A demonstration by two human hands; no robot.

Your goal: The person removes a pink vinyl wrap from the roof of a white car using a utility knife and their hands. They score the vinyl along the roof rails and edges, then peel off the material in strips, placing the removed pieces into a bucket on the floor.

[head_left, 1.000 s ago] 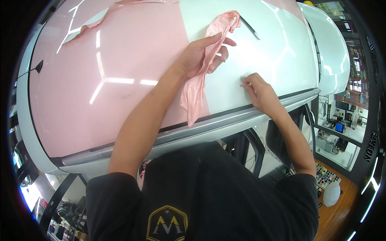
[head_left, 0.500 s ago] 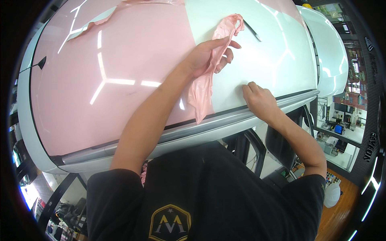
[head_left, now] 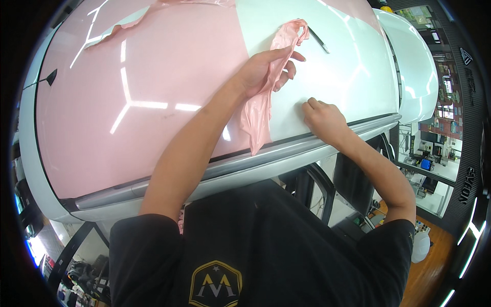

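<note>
Glossy roof (head_left: 353, 84) spreads beyond the rail (head_left: 123, 194), bare and pale toward the rail's right end, and under pink film (head_left: 179, 66) toward its left end. Farthest from the rail, on the left, the film has a ragged, lifted edge.

Just beyond the rail's middle lies the strip (head_left: 258, 120). It looks light and limp, thin enough to crease at any touch; its sheen suggests a slick, stretchy skin that could slide through a loose grasp or cling to itself. A gathered, bunched part should give the firmest hold; the thin pointed end seems likelier to stretch or tear.

In colour it is satiny pink, long and rumpled, with lengthwise folds. The end away from the rail doubles into a loop, with a slim dark tool (head_left: 318, 40) close by, touching or not I cannot tell. The near end tapers to a point at the rail.

Well beyond the rail, the left hand (head_left: 257, 71) is half open, the strip caught between thumb and loosely bent fingers. Closer to the rail, the right hand (head_left: 325, 118) curls into a loose fist, fingertips hidden; I cannot tell whether it has anything inside.
</note>
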